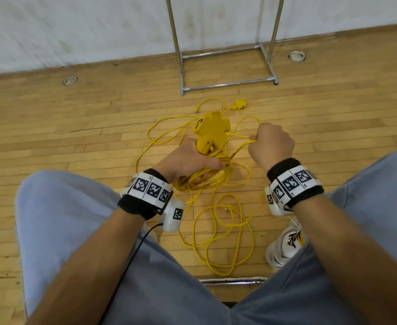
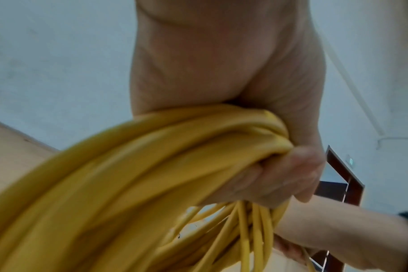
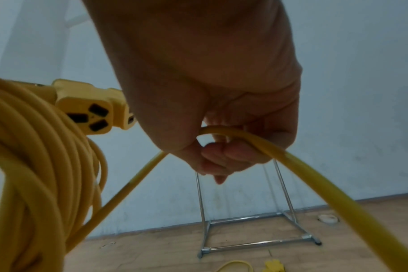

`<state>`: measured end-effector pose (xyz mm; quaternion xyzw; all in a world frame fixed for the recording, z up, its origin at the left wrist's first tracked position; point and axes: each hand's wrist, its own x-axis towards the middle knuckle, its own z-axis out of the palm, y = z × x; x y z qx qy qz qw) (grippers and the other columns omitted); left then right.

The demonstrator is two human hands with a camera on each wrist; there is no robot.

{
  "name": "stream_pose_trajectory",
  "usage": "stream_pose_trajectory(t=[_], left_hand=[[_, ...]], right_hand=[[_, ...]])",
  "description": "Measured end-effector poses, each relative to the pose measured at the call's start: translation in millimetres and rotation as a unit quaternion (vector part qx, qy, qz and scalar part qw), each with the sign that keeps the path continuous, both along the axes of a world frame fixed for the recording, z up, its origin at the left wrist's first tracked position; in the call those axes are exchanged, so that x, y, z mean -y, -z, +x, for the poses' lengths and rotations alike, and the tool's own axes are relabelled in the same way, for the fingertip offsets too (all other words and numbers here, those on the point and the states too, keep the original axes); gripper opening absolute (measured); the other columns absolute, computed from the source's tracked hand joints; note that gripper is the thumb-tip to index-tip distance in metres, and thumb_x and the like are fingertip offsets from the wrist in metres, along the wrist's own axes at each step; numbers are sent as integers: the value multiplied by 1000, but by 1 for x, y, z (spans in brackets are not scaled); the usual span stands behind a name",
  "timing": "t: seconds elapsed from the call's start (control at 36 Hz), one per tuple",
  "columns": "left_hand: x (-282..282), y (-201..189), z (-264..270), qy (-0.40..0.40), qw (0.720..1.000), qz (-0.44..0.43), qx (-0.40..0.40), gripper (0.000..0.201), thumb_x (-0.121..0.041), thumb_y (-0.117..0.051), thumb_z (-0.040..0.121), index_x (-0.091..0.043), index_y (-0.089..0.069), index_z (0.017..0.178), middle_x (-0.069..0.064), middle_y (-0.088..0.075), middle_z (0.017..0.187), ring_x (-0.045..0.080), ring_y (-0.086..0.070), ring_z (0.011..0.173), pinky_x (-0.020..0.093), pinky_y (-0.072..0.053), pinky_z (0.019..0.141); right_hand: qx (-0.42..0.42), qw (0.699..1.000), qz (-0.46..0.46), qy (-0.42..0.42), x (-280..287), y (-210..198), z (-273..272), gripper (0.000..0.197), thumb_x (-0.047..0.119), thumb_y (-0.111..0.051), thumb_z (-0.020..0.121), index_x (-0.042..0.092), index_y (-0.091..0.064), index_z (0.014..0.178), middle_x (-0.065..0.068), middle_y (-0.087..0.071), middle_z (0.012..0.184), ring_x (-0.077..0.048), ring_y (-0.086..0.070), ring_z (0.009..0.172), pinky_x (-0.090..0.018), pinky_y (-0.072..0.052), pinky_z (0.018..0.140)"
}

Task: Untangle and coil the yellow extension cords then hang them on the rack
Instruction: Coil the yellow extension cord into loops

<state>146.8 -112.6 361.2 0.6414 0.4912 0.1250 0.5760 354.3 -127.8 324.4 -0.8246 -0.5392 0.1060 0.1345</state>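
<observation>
Two hands work over a wood floor in the head view. The left hand grips a bundle of coiled yellow extension cord together with its multi-outlet socket block, which sticks up past the knuckles. The right hand, just beside it, is curled round a single strand running to the coil. Loose loops of cord lie on the floor between the person's knees, a second yellow socket end lies farther off, and the chrome rack stands against the wall beyond.

From the left wrist camera, only the grip shows: fingers wrapped tight round many gathered strands of the coil, blurred.

From the right wrist camera comes what the head view hides: the strand passes through the curled fingers, and the socket block's face shows three dark slots. The rack's base stands beyond.
</observation>
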Motion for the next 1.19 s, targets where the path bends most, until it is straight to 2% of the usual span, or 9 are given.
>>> stream_pose_trajectory(t=[0.25,0.44,0.64,0.83,0.86,0.89,0.92,1.0,1.19], left_hand=[[7,37,10,-165,984,60,-21,42,-27,-83,77,7,-64,92,7,-67,63,20,-60,48,31,-48,50],[5,54,13,-276,959,14,55,21,-12,-69,89,-5,-61,70,14,-57,64,19,-52,62,28,-41,52],[0,46,18,-301,939,-114,121,21,-18,-46,107,-4,-45,92,-1,-39,36,12,-41,30,22,-32,37],[6,40,21,-262,950,-96,139,54,-24,-76,88,15,-58,121,-9,-48,43,6,-46,41,23,-36,41],[9,32,22,-264,951,-80,141,35,-26,-77,89,-5,-54,105,-6,-55,46,6,-53,43,26,-37,38],[7,35,22,-262,953,-85,122,81,-29,-77,90,24,-26,124,1,-65,54,10,-64,53,31,-40,37],[8,32,22,-266,954,-72,119,52,-30,-77,90,14,-63,113,6,-71,63,16,-69,66,35,-43,39],[5,33,17,-256,956,-76,119,25,-21,-71,94,-12,-62,73,-7,-59,52,11,-56,56,20,-41,43],[14,28,12,-295,901,-177,264,30,-21,-28,112,-29,-50,93,-15,-60,84,-7,-62,67,13,-53,64]], right_hand=[[-343,934,-87,-57,-2,-14,-28,25,25,-67,91,9,-66,73,0,-48,52,-20,-42,48,-24,-32,46],[-564,816,-78,-97,25,-42,-72,20,22,-61,101,6,-61,90,-8,-61,72,-12,-51,48,-23,-38,43],[-488,864,-5,-123,34,-48,-90,24,27,-54,103,3,-56,103,-21,-71,82,-16,-59,50,-25,-45,48],[-237,965,68,-90,45,-44,-91,42,44,-53,103,4,-52,117,3,-60,86,-19,-62,82,-28,-46,59],[-213,969,79,-95,48,-44,-92,41,44,-53,103,5,-51,116,1,-62,88,-22,-64,84,-31,-49,61],[-189,973,88,-101,50,-43,-92,41,43,-52,103,5,-51,117,-4,-66,93,-26,-66,87,-35,-51,64],[-166,976,96,-103,51,-43,-92,42,43,-51,103,4,-50,119,-9,-68,97,-29,-67,89,-37,-50,64],[-122,978,120,-123,53,-42,-93,40,39,-47,105,4,-52,122,-11,-69,93,-31,-67,84,-34,-41,61],[-104,960,151,-214,55,-39,-106,38,26,-45,107,4,-52,138,-11,-68,108,-26,-64,99,-27,-34,71]])
